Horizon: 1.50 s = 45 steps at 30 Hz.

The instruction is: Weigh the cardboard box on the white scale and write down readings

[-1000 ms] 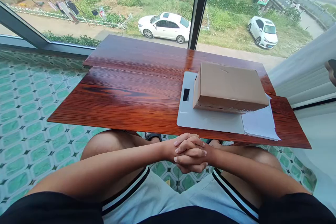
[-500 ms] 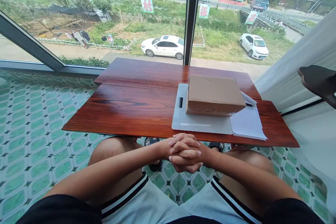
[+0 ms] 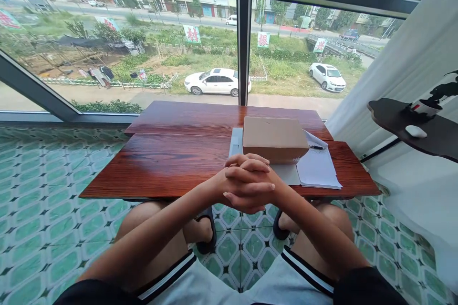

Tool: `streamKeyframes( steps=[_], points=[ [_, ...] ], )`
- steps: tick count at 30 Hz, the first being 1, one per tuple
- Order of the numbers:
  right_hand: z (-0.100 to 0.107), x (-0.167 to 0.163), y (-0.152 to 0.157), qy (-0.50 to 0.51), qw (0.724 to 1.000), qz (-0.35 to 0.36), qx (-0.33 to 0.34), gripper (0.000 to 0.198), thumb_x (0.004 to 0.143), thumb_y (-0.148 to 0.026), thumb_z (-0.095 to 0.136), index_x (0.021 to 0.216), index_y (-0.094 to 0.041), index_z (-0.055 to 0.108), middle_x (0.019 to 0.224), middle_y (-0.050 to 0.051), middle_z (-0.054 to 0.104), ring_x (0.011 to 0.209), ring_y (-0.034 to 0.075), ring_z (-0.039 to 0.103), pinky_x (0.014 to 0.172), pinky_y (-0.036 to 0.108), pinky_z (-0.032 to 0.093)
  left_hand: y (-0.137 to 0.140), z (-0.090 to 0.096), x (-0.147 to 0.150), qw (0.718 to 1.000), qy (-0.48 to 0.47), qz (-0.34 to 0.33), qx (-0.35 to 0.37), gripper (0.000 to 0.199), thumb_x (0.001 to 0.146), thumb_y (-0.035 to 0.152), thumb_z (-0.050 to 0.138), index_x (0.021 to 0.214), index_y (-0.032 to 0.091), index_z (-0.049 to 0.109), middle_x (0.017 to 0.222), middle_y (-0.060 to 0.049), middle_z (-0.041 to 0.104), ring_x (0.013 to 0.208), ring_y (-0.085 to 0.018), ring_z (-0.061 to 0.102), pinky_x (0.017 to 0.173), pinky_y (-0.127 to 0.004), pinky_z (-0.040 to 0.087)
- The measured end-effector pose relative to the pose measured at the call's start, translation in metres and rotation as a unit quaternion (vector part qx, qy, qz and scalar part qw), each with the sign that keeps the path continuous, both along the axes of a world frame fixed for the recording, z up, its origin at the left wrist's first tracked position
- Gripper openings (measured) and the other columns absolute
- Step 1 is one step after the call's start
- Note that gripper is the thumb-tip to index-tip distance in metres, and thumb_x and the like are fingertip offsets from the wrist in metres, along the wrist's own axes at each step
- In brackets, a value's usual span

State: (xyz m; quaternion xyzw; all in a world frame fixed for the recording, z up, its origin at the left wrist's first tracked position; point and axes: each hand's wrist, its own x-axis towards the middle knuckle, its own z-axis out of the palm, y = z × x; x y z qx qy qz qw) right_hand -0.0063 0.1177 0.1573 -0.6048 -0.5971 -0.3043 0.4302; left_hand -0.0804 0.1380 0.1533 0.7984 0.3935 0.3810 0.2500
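My left hand [image 3: 229, 184] and my right hand [image 3: 266, 186] are clasped in front of me with their fingers interlaced. Both are closed, and no object shows between them. They hover over the near edge of the reddish-brown wooden table [image 3: 171, 162]. Just behind them sits a closed brown cardboard box [image 3: 275, 133]. The box rests on a thin grey laptop-like slab [image 3: 236, 139], whose middle is covered by the box and my hands. Right of the box lie white paper sheets [image 3: 317, 169], some with print, and a black pen [image 3: 317, 147] on top.
Large windows with a dark frame [image 3: 244, 47] stand behind the table. At the right are a white curtain [image 3: 375, 62] and a dark wavy shelf [image 3: 397, 121] bearing a pot [image 3: 424, 107] and a white stone-like object [image 3: 415, 131]. Green patterned tiles [image 3: 53, 219] cover the floor.
My clasped hands have risen and moved forward, now overlapping the table edge and slab. The view has tilted up, bringing more window frame and shelf into sight. The feet have shifted.
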Motion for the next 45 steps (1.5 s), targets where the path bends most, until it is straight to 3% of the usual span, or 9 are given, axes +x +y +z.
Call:
streamKeyframes(
  steps=[2,3,6,12,16,20,27,36,45],
  points=[
    [0.021,0.032,-0.012,-0.049,0.978,0.183,-0.084,0.02,0.071,-0.03,0.074,0.09,-0.038,0.073,0.096,-0.005,0.072,0.092,0.014,0.071,0.08,0.024,0.06,0.007,0.017,-0.004,0.985,0.035,-0.151,0.08,0.04,0.058,0.06,0.078,0.09,0.036,0.076,0.105,-0.002,0.068,0.121,-0.035,0.063,0.1,-0.052,0.057],
    [0.031,0.046,-0.016,-0.073,0.925,0.332,-0.169,0.038,0.073,-0.036,0.074,0.111,-0.033,0.072,0.112,0.0,0.072,0.102,0.016,0.07,0.088,0.026,0.059,0.009,0.022,-0.004,0.969,0.044,-0.205,0.13,0.042,0.06,0.058,0.078,0.095,0.035,0.076,0.112,-0.004,0.068,0.124,-0.035,0.061,0.104,-0.052,0.055],
    [0.05,0.071,-0.022,-0.016,0.878,0.402,-0.26,0.056,0.075,-0.045,0.071,0.126,-0.022,0.065,0.125,0.009,0.07,0.107,0.024,0.068,0.098,0.038,0.055,0.006,0.029,0.0,0.936,0.031,-0.258,0.236,0.051,0.068,0.05,0.077,0.115,0.03,0.072,0.132,-0.01,0.063,0.129,-0.037,0.059,0.108,-0.053,0.052],
    [0.053,0.085,-0.019,0.023,0.906,0.277,-0.318,0.059,0.084,-0.051,0.065,0.138,-0.027,0.059,0.101,0.005,0.078,0.091,0.026,0.075,0.076,0.031,0.055,0.002,0.027,-0.002,0.946,-0.003,-0.187,0.266,0.072,0.079,0.044,0.079,0.144,0.028,0.052,0.148,-0.016,0.058,0.13,-0.034,0.062,0.099,-0.044,0.06],
    [0.054,0.119,-0.009,0.137,0.956,0.193,-0.175,0.034,0.099,-0.038,0.048,0.125,-0.021,0.061,0.104,0.006,0.078,0.087,0.019,0.075,0.076,0.027,0.055,0.012,0.031,-0.008,0.96,-0.096,-0.085,0.247,0.056,0.093,0.022,0.061,0.147,0.028,0.048,0.129,-0.009,0.072,0.11,-0.023,0.073,0.094,-0.038,0.062],
    [0.05,0.163,0.004,0.189,0.972,0.123,-0.061,0.033,0.1,-0.038,0.046,0.117,-0.016,0.063,0.114,0.012,0.074,0.105,0.021,0.07,0.087,0.032,0.058,0.032,0.032,-0.012,0.973,-0.149,0.003,0.174,0.049,0.095,0.023,0.058,0.144,0.024,0.05,0.128,-0.008,0.072,0.115,-0.022,0.07,0.099,-0.041,0.06],
    [0.027,0.198,0.021,0.166,0.955,-0.083,-0.233,0.061,0.1,-0.046,0.041,0.141,-0.003,0.056,0.141,0.026,0.06,0.133,0.036,0.055,0.11,0.05,0.044,0.06,0.008,-0.007,0.99,-0.112,0.078,-0.033,0.061,0.094,0.043,0.057,0.148,0.017,0.048,0.152,-0.017,0.054,0.14,-0.03,0.052,0.114,-0.05,0.047],
    [0.026,0.191,0.025,0.183,0.894,-0.088,-0.4,0.06,0.104,-0.045,0.032,0.143,-0.005,0.055,0.119,0.025,0.071,0.111,0.037,0.067,0.097,0.048,0.048,0.064,-0.015,0.005,0.984,-0.076,0.06,-0.151,0.081,0.093,0.057,0.054,0.159,0.013,0.032,0.164,-0.021,0.036,0.147,-0.034,0.043,0.111,-0.049,0.048],
    [0.024,0.188,0.026,0.153,0.894,-0.086,-0.413,0.047,0.106,-0.035,0.023,0.113,-0.012,0.063,0.096,0.022,0.07,0.085,0.032,0.068,0.078,0.042,0.047,0.054,-0.003,0.009,0.989,-0.017,0.043,-0.14,0.07,0.098,0.053,0.043,0.155,0.012,0.038,0.151,-0.017,0.056,0.135,-0.032,0.057,0.113,-0.049,0.043]
  ],
)
